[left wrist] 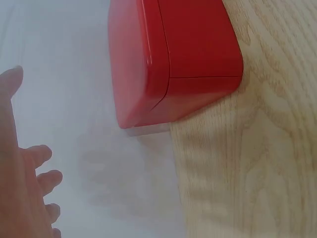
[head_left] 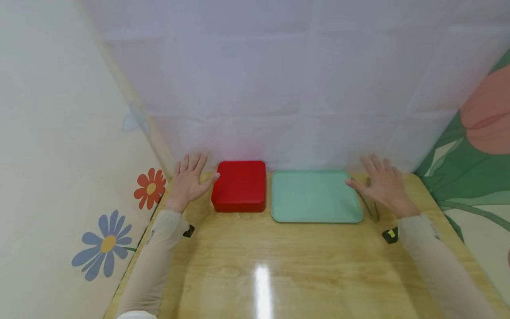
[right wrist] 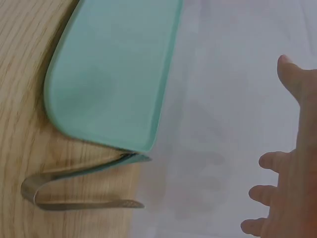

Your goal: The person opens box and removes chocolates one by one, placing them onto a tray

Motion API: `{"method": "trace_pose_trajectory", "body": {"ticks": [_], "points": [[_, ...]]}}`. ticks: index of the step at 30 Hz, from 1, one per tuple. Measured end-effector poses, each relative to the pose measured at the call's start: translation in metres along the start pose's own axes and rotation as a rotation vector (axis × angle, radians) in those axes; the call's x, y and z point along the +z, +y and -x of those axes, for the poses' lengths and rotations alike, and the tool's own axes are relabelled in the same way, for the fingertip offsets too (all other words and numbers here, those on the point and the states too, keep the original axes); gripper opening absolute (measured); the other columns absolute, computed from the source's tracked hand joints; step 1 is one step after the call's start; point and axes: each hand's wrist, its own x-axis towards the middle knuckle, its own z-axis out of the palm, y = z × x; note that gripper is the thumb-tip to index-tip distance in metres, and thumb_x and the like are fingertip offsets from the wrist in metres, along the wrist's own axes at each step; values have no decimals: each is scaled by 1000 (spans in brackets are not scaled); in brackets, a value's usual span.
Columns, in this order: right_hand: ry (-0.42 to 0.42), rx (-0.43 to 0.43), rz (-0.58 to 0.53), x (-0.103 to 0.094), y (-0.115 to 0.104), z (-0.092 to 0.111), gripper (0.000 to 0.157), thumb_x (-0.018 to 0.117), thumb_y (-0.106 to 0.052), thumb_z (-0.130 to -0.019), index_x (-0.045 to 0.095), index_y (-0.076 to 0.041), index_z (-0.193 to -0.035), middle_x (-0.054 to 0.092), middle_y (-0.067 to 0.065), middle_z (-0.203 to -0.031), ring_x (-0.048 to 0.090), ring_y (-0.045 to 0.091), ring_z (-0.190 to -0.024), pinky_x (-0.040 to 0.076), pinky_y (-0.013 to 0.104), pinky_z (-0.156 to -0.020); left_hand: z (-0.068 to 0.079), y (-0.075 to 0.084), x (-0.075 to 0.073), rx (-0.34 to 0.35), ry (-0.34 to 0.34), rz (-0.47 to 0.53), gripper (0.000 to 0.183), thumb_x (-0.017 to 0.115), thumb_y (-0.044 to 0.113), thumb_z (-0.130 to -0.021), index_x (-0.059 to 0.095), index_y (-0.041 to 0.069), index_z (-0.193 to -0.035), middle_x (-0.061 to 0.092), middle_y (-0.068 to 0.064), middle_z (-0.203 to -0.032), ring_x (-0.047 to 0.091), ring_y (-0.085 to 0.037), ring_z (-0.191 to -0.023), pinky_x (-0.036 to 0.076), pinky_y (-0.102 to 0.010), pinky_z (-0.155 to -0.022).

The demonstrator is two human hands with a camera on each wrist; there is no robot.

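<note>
My left hand (head_left: 190,180), fingers spread and holding nothing, hovers left of a closed red box (head_left: 239,182). In the left wrist view the red box (left wrist: 193,44) shows a lid seam, and the hand (left wrist: 20,173) is apart from it. My right hand (head_left: 382,184) is spread too, over the right end of a mint-green tray (head_left: 314,197). Under it lie metal tongs (head_left: 372,210), partly covered by the hand in the head view. The right wrist view has the whole tongs (right wrist: 74,191), their arms apart, beside the tray (right wrist: 114,74); the right hand (right wrist: 290,163) holds nothing.
All of these stand on a wooden table (head_left: 223,266), near its far edge. A white sheet (head_left: 247,79) hangs directly behind. Walls with painted flowers close in on the left (head_left: 107,243) and right. A dark device is strapped at each wrist.
</note>
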Motion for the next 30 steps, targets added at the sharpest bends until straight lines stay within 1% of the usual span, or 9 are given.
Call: {"method": "trace_pose_trajectory", "body": {"ticks": [5, 10, 15, 21, 26, 30], "points": [[20, -23, -22, 5, -11, -5, 105, 53, -75, -99, 13, -12, -173, 13, 31, -175, 11, 66, -155, 11, 83, -120, 3, -1, 1, -6, -4, 14, 95, 43, 77, -100, 28, 15, -171, 24, -17, -177, 8, -52, -163, 3, -71, -130], [30, -44, -39, 6, -24, -9, 103, 54, -73, -100, 15, -10, -173, 18, 31, -174, 14, 62, -157, 14, 82, -120, 4, -1, 2, -9, -2, 24, 94, 44, 77, -100, 30, 16, -170, 26, -16, -177, 10, -51, -163, 6, -71, -129], [25, -66, -43, 6, -34, -8, 103, 53, -72, -101, 14, -9, -173, 19, 31, -174, 17, 61, -157, 16, 81, -120, 7, -1, 3, -12, 10, 57, 93, 46, 75, -101, 32, 13, -169, 28, -19, -175, 11, -53, -162, 6, -73, -129], [54, -94, -90, 8, -45, -9, 100, 56, -69, -101, 19, -9, -172, 22, 31, -173, 22, 57, -157, 18, 79, -122, 10, 0, 2, -12, 41, 83, 90, 48, 71, -102, 37, 10, -166, 31, -21, -173, 14, -54, -161, 6, -73, -129], [73, -110, -122, 14, -52, -12, 98, 57, -67, -102, 21, -9, -171, 24, 30, -172, 24, 54, -158, 18, 78, -123, 11, 2, 3, -16, 34, 106, 89, 47, 70, -103, 36, 9, -167, 29, -21, -174, 11, -52, -163, 5, -73, -129], [81, -115, -121, 20, -59, -14, 97, 56, -68, -102, 24, -7, -170, 27, 30, -171, 28, 54, -156, 22, 78, -122, 13, 3, 5, -19, 29, 107, 88, 46, 70, -104, 34, 10, -168, 29, -21, -174, 13, -52, -162, 8, -72, -129]]}}
